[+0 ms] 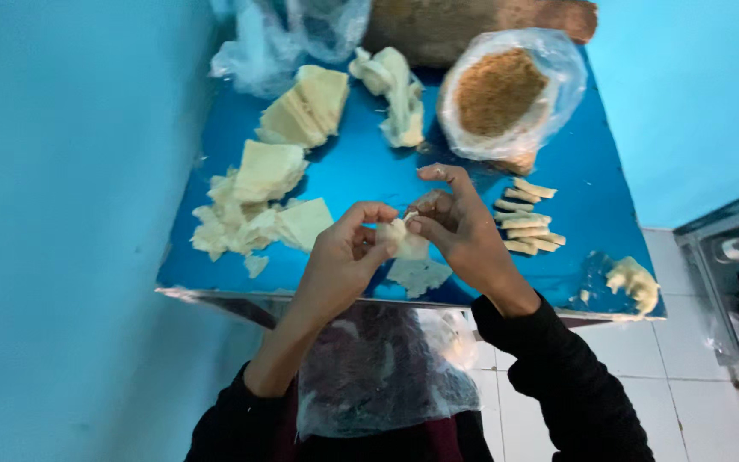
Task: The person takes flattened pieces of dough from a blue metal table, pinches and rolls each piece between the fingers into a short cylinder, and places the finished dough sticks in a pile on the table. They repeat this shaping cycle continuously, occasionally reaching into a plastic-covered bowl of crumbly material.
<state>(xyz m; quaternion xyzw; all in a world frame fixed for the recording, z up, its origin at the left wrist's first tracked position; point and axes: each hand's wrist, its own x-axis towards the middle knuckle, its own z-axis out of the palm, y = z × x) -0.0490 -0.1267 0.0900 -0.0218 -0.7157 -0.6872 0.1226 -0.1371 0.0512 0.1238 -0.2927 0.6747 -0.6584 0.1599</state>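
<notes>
While both hands meet above the near edge of the glossy blue table (pixel 369 175), the left hand (pixel 344 257) and right hand (pixel 459 227) pinch a soft, pale dough piece (pixel 399 238) between fingertips. At 3 o'clock lie small rolled sticks (pixel 528 218); at 10 o'clock, flat creased dough sheets (pixel 267 192); at 12 o'clock, a clear bag of brown crumbs (pixel 502 90).

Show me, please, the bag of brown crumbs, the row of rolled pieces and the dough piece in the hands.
bag of brown crumbs (pixel 496 90), head view, crumb heap.
row of rolled pieces (pixel 527 221), head view, middle roll.
dough piece (pixel 404 239), head view, its centre.
</notes>
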